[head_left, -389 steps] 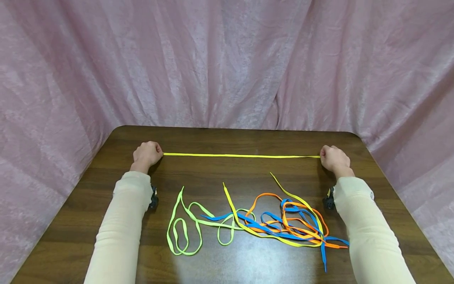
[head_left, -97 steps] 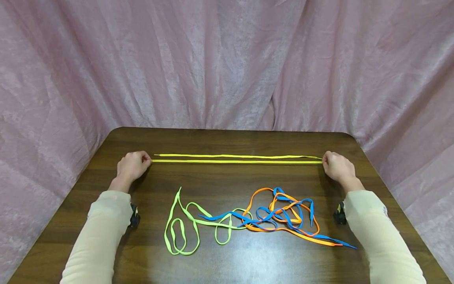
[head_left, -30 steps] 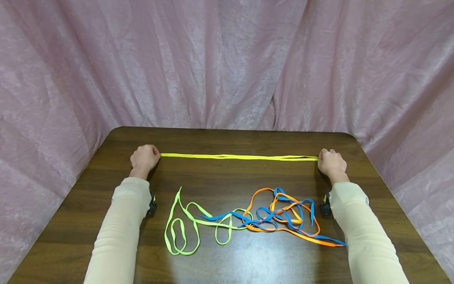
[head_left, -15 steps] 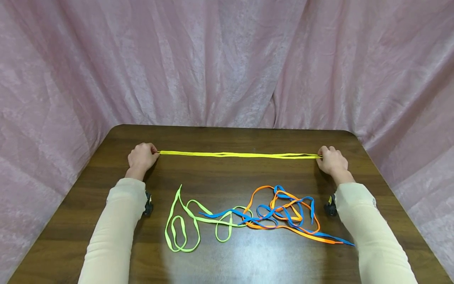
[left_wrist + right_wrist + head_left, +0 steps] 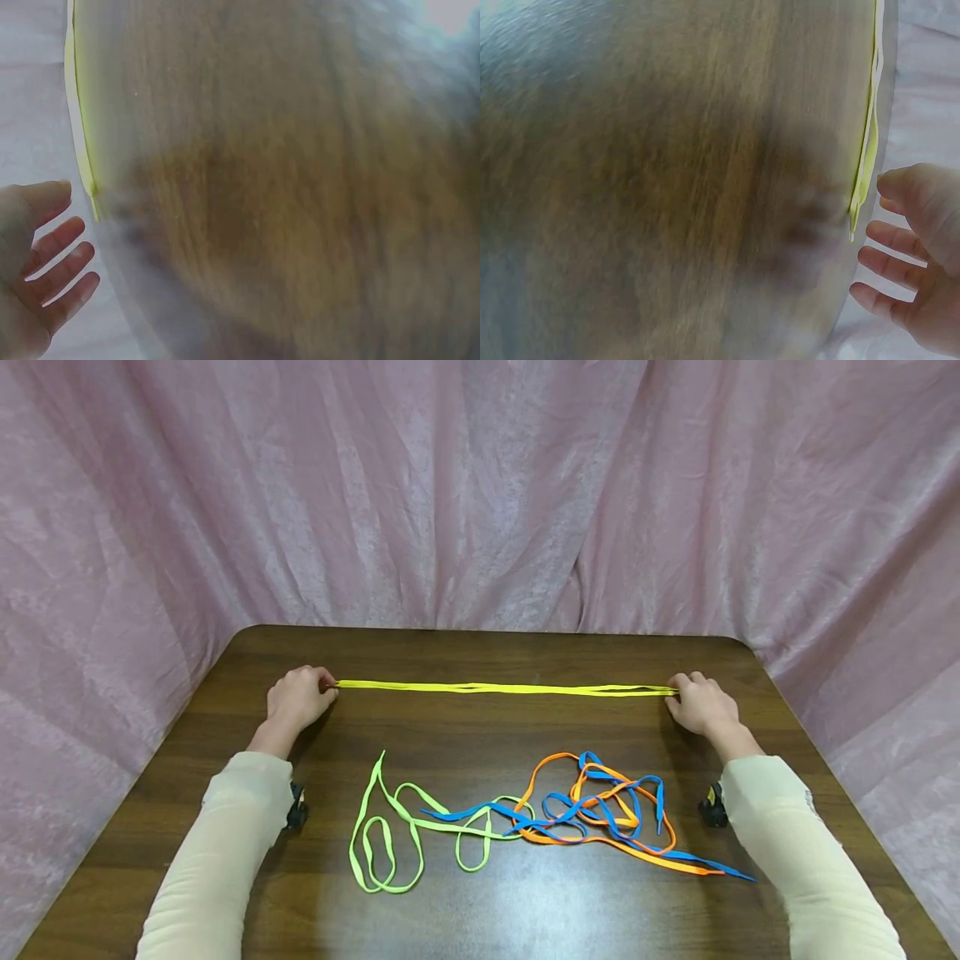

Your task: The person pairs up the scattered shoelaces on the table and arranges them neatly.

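Two yellow shoelaces [image 5: 510, 688] lie stretched side by side across the far part of the table, nearly touching, with small gaps between them. At their left end is my left hand [image 5: 298, 697]; in the left wrist view its thumb and fingers are spread apart, beside the free lace tip [image 5: 94, 206]. My right hand [image 5: 703, 703] is by the other end, and the right wrist view has its fingers [image 5: 889, 244] loosely extended, apart from the lace tips [image 5: 852, 225]. Neither hand holds anything.
Nearer on the brown wooden table [image 5: 420, 927], a lime green shoelace [image 5: 416, 847] lies in loose loops at the left. Its right end overlaps a tangle of blue shoelaces [image 5: 465, 815] and orange shoelace [image 5: 551, 757]. A pink curtain [image 5: 480, 502] hangs behind the table's far edge.
The second yellow lace came out of the tangle and was laid against the first. Both hands, which pinched the lace ends a second ago, have let go and moved slightly outward.
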A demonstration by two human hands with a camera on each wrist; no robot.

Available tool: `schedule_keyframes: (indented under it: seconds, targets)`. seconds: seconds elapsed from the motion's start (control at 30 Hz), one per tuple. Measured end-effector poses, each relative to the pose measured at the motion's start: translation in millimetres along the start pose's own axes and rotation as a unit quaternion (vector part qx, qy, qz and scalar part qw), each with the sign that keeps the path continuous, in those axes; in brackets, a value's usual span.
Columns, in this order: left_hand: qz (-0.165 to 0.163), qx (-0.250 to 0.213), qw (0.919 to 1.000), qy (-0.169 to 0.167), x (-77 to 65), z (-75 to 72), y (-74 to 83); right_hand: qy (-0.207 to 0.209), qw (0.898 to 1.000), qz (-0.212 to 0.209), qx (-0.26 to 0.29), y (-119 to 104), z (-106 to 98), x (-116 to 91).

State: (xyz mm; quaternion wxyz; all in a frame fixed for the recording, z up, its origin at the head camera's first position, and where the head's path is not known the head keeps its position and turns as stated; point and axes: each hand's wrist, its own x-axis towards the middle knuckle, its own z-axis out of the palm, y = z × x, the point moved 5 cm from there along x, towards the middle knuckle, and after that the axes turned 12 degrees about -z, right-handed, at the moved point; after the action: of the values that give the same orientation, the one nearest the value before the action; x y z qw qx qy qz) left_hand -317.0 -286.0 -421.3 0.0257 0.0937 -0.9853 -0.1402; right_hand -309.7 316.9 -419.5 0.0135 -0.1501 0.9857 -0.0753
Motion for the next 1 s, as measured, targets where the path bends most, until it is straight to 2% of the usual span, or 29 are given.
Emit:
schedule_keyframes:
  seconds: [0.23,0.37,0.5,0.77,1.0]
  targets:
    - [0.061,0.011,0.9981,0.004,-12.0,-6.3,13.7,0.003,0.999,-0.035,-0.018,-14,-3,-6]
    - [0.097,0.02,0.995,-0.011,-21.8,-8.7,22.0,0.001,0.998,-0.055,-0.026,-24,-2,-9]
    - [0.136,0.028,0.9898,-0.03,-33.7,-8.5,30.2,0.005,0.997,-0.074,-0.035,-34,-2,-10]
    - [0.203,0.042,0.9778,-0.029,-57.5,-5.0,42.3,0.028,0.989,-0.135,-0.057,-64,0,-8]
    - [0.246,0.054,0.9671,-0.034,-80.9,0.0,51.6,0.036,0.979,-0.182,-0.079,-94,3,-5]
